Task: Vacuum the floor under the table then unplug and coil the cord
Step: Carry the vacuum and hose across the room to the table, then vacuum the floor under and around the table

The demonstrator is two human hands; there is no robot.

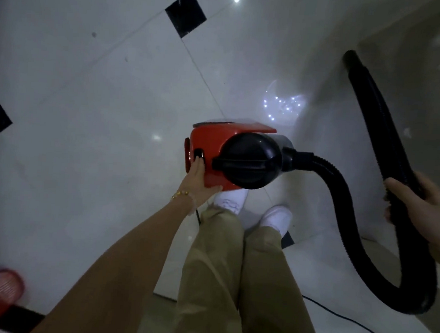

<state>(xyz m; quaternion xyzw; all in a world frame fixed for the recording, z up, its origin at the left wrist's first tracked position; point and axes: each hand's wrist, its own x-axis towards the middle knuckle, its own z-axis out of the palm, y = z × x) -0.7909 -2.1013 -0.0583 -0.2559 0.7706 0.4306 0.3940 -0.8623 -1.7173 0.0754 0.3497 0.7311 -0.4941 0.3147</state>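
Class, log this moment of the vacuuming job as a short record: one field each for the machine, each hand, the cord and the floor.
machine: red vacuum body, held up above the feet
left hand: on the body, fingers at its switch
right hand: gripping the black hose
cord: trailing on the floor, not coiled
floor: glossy white tiles, black insets

Your vacuum is a small red boxy canister with a round black cap on the side facing you, held up above the white tiled floor. Its black ribbed hose leaves the cap's right side, loops down low, then rises to a straight black nozzle pointing up-left. Thin black cord trails on the floor, lower right.
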